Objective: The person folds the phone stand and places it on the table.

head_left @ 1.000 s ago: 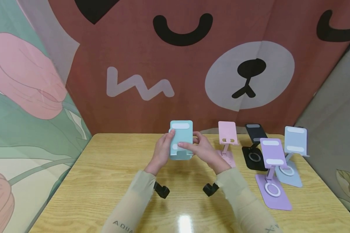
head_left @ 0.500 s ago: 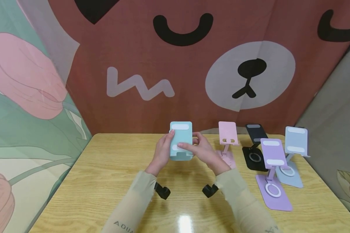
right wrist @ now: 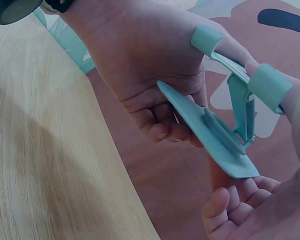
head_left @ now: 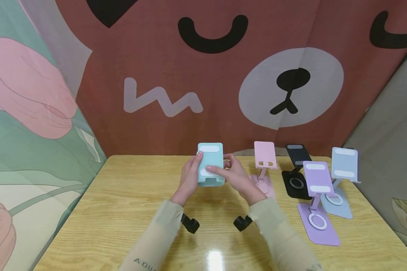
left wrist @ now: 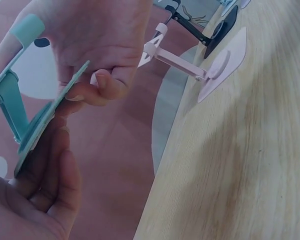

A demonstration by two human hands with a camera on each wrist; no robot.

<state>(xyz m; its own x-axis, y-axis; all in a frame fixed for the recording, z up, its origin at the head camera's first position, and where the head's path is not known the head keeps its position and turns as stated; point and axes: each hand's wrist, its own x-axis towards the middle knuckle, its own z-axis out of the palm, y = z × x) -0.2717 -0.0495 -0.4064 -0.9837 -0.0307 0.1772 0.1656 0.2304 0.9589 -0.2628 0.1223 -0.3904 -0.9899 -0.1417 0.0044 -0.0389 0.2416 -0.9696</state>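
A teal folding stand [head_left: 210,160] is held up by both hands above the table's back part, its plate with two white pads facing the head camera. My left hand [head_left: 188,177] grips its left side, thumb on the plate's edge. My right hand [head_left: 239,177] holds the right side, thumb across the lower pad. In the right wrist view the stand's base [right wrist: 210,135] lies below the plate, joined by a short arm [right wrist: 241,107], with fingers of both hands curled at the base. The left wrist view shows the base [left wrist: 45,125] edge-on between the hands.
On the table's [head_left: 132,210] right side stand a pink stand [head_left: 264,154], a black stand [head_left: 296,184], a purple stand [head_left: 317,178] and a light blue stand [head_left: 344,163]. A cloth with a bear print [head_left: 156,131] hangs behind the table.
The teal stand's top edge has dropped slightly in the head view, and its plate looks tilted back a little more. Both hands keep their hold with only slight movement.
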